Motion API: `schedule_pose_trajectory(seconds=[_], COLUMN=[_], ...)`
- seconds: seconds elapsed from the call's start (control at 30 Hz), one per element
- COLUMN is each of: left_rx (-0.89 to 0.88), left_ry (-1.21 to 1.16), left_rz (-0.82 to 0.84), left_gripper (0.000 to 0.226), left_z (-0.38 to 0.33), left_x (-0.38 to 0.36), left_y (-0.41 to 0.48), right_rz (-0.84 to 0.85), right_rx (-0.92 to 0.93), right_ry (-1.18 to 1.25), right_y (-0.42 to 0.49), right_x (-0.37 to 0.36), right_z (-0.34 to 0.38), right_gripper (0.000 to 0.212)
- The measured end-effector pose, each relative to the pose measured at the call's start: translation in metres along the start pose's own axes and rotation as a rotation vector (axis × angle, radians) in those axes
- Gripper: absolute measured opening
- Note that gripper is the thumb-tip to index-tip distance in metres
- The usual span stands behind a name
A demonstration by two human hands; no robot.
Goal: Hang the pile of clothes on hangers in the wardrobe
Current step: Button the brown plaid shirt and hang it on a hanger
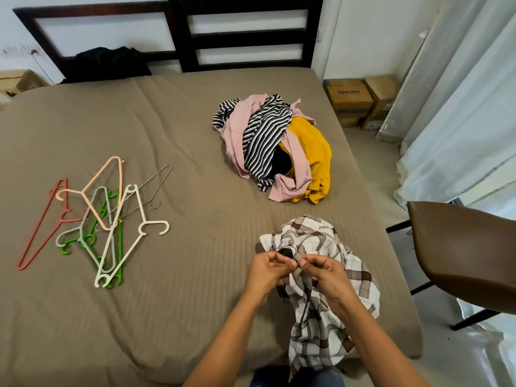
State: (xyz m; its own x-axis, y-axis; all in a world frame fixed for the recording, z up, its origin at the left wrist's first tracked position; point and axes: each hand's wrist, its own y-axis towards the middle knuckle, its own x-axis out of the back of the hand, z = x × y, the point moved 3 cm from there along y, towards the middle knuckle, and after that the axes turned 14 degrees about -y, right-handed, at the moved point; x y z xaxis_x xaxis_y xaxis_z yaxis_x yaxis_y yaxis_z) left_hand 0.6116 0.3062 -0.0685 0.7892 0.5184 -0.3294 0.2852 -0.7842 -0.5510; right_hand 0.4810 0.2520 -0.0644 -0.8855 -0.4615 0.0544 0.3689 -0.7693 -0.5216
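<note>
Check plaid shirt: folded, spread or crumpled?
Crumpled. Plaid shirt bunches unevenly on the bed; left hand and right hand pinch its fabric.

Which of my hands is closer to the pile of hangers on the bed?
Left. The left hand is nearer the hangers; the right hand sits beyond it, farther right. Both pinch the plaid shirt.
</note>
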Motion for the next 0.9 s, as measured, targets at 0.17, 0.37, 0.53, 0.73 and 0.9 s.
schedule_pose_trajectory(seconds=[0.17, 0.37, 0.53, 0.73, 0.9], left_rx=[-0.002, -0.026, 0.012, 0.17, 0.128], left_ry=[0.092, 0.234, 0.112, -0.127, -0.164], left_rz=[0.025, 0.022, -0.088, -0.173, -0.211], left_gripper=[0.01, 0.016, 0.009, 0.017, 0.01], left_z=[-0.005, -0.009, -0.003, 0.007, 0.01], left_x=[-0.001, -0.002, -0.003, -0.01, -0.007], left_y=[-0.002, 0.002, 0.0, 0.001, 0.0], right_rz=[-0.018, -0.002, -0.074, -0.17, -0.163], right_rx=[-0.011, 0.018, 0.035, 0.188, 0.299], right_ry=[-0.015, -0.1, -0.277, -0.592, -0.717], right_y=[-0.001, -0.002, -0.002, -0.012, -0.023], right_x=[0.0, 0.001, 0.003, -0.001, -0.012], right_z=[0.0, 0.003, 0.009, 0.015, 0.015], right_gripper=[0.009, 0.01, 0.019, 0.013, 0.016])
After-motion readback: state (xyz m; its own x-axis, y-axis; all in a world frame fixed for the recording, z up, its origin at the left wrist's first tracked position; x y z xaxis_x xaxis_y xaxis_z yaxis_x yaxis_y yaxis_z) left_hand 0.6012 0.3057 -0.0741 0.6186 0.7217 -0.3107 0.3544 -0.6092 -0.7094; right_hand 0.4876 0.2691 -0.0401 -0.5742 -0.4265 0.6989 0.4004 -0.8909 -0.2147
